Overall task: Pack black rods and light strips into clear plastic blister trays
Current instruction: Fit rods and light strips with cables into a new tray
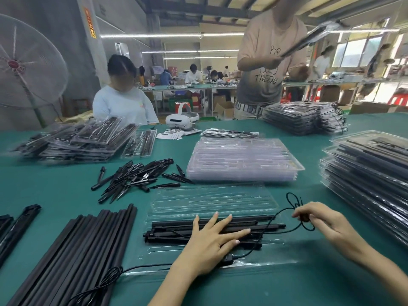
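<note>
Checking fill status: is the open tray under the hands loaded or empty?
Partly loaded. Black bars lie in the near half of the clear tray; its far half shows bare channels. Left hand presses the bars.

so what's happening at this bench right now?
A person is packing an open clear blister tray on the green table. The left hand presses flat on black light strips lying in the tray, while the right hand pinches their looped black cable. Loose rods lie at left.
</note>
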A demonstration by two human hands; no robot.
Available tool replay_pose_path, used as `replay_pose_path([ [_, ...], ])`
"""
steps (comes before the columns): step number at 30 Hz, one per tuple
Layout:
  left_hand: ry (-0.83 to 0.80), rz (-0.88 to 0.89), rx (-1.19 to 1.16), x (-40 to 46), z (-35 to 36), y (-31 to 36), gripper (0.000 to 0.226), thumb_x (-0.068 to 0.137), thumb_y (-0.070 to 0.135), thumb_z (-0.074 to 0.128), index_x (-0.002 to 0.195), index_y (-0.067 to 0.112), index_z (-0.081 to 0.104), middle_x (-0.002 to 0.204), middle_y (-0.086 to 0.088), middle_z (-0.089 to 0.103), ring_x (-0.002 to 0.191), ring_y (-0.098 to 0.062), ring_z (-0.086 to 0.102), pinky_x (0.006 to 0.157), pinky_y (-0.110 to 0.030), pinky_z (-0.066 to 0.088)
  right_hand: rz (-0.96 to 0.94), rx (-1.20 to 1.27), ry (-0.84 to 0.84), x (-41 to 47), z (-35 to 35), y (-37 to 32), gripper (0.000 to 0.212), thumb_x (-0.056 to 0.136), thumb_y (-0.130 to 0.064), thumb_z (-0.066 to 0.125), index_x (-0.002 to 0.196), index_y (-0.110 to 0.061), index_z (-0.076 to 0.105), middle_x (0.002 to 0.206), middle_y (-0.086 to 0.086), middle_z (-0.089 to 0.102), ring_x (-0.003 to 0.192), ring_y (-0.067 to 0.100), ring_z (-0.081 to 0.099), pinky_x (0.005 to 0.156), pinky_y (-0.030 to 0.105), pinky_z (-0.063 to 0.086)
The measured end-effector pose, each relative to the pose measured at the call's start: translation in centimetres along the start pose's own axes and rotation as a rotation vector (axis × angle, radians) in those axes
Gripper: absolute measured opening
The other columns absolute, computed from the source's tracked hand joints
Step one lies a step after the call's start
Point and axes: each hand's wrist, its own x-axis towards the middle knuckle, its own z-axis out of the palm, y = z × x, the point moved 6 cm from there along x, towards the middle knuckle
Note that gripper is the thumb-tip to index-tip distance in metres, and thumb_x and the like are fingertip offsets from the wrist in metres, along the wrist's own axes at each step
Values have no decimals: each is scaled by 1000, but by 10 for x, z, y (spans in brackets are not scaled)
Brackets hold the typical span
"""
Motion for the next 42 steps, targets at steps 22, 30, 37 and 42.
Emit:
replay_pose_path([
  [22, -6, 8, -51, 10, 7, 16, 42, 103, 42, 21, 140, 61, 17, 156, 27, 1, 144, 0, -11, 112, -50, -23, -170, -407, 14, -5, -16, -6, 52, 90, -67, 33, 89, -38, 76, 82, -28, 62, 90, -9, 49, 87, 18, 29],
  [30, -26, -10, -41, 9, 8, 18, 43, 98, 57, 21, 141, 60, 16, 155, 28, -2, 144, 0, -15, 112, -48, -24, -155, -536, -13, -7, -17, 0, 11, 75, -47, 66, 82, -44, 74, 91, -8, 51, 85, 7, 40, 76, 37, 41],
  [37, -53, -7, -64, 9, 7, 17, 54, 91, 67, 32, 142, 58, 17, 156, 26, -3, 143, 0, -16, 111, -46, -25, -20, -178, -20, -14, -8, -10, 34, 71, -15, 78, 87, -42, 64, 67, -14, 64, 61, 5, 56, 61, 18, 45],
  [42, -47, -21, -81, 9, 7, 17, 55, 89, 69, 34, 141, 59, 19, 155, 28, -2, 143, 2, -15, 112, -46, -24, 247, 188, 1, -18, 11, 2, 46, 88, -11, 64, 114, -43, 45, 50, 3, 39, 48, 13, 41, 52, 21, 35],
])
